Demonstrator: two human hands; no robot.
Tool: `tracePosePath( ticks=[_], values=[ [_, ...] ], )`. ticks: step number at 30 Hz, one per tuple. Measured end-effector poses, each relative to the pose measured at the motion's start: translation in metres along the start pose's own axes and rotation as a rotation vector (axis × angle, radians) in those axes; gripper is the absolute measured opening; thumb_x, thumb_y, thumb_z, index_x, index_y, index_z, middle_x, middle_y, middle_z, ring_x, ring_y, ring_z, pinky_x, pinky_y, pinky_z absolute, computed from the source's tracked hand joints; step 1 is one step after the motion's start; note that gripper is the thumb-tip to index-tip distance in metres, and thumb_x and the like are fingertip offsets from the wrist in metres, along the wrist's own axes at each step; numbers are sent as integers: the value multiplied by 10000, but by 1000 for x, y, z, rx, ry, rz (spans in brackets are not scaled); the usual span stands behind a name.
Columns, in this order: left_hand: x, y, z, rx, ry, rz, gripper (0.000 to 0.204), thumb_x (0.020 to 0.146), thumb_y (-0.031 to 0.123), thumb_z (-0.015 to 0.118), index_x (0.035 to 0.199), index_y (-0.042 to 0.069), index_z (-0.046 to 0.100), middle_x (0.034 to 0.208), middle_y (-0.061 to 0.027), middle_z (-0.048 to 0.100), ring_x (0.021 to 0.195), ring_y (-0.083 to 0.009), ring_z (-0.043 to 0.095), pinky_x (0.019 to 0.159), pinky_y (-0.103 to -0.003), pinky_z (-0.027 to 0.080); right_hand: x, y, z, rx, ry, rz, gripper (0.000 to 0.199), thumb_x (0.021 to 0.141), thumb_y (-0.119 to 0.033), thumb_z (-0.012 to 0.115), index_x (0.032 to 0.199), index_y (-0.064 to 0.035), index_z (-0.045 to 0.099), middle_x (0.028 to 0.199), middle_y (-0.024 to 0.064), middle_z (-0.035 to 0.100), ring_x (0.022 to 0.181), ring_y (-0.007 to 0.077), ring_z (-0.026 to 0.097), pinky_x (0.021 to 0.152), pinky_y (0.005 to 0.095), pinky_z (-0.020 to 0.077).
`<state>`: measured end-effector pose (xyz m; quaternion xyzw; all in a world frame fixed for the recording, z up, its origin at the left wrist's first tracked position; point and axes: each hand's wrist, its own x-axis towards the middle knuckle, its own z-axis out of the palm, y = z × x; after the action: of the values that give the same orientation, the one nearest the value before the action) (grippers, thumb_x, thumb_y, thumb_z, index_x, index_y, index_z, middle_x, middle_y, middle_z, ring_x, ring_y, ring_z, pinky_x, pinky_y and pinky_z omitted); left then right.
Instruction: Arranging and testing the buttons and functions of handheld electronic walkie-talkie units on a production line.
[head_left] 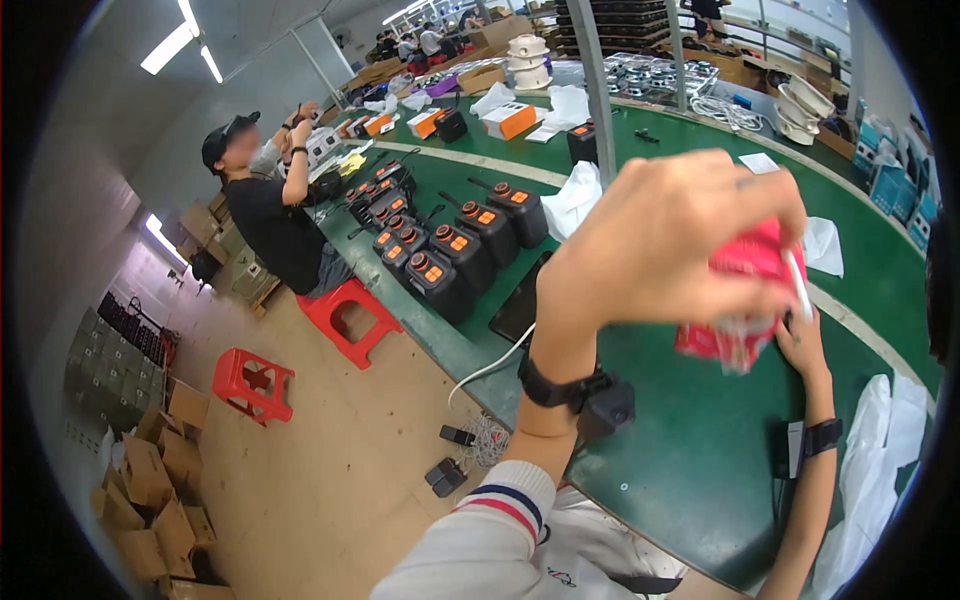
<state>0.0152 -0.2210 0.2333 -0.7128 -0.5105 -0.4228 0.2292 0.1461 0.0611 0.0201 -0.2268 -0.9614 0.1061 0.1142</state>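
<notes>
My left hand (680,240) is raised over the table, fingers wrapped round a crumpled red packet (745,265) with a clear plastic part at its lower end. The picture is blurred there, and I cannot tell what the packet contains. Behind and below it, my right hand (808,345) is partly covered; its fingers look curled, but what they hold is hidden. A thin white strip (798,285) runs between the packet and that hand. Left of my left wrist lies a dark flat device (520,300), with a white cable (490,375) hanging over the table edge.
Several black bottle-shaped devices with orange buttons (455,245) stand on the green table (690,480). White plastic bags (865,490) lie at the right. A metal post (595,90) rises beyond my left hand. A co-worker (270,210) sits at the left, near red stools (252,385).
</notes>
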Motion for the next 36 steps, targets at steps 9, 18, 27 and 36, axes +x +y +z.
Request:
tracePosePath(
  ticks=[9, 18, 27, 36],
  values=[
    [-19, -93, 23, 79, -121, -464, 382, 678, 321, 788, 880, 89, 562, 804, -76, 671, 786, -241, 662, 695, -337, 511, -1, -2, 0, 55, 132, -115, 456, 919, -343, 507, 1263, -43, 495, 1419, 170, 394, 1336, 328, 330, 1078, 430, 248],
    [-75, -168, 45, 207, -43, -667, 421, 661, 349, 806, 909, 82, 594, 899, -96, 686, 889, -245, 663, 766, -345, 500, 0, 2, 4, 47, 160, -139, 471, 919, -364, 509, 1263, -43, 501, 1400, 181, 416, 1332, 336, 338, 1077, 436, 255],
    [-89, -174, 39, 141, -177, -740, 389, 665, 219, 793, 947, 49, 585, 923, -113, 664, 888, -245, 646, 798, -337, 491, -2, -2, 2, 50, 146, -119, 481, 921, -383, 495, 1264, -46, 497, 1399, 187, 410, 1340, 340, 322, 1083, 441, 249],
    [-96, -145, -19, 393, -624, -827, 359, 777, 205, 705, 1095, 59, 620, 1072, -127, 614, 1003, -247, 585, 861, -346, 475, -1, 0, 5, 49, 148, -118, 488, 920, -394, 490, 1271, -55, 495, 1399, 193, 410, 1340, 332, 325, 1088, 442, 242]
  ],
)
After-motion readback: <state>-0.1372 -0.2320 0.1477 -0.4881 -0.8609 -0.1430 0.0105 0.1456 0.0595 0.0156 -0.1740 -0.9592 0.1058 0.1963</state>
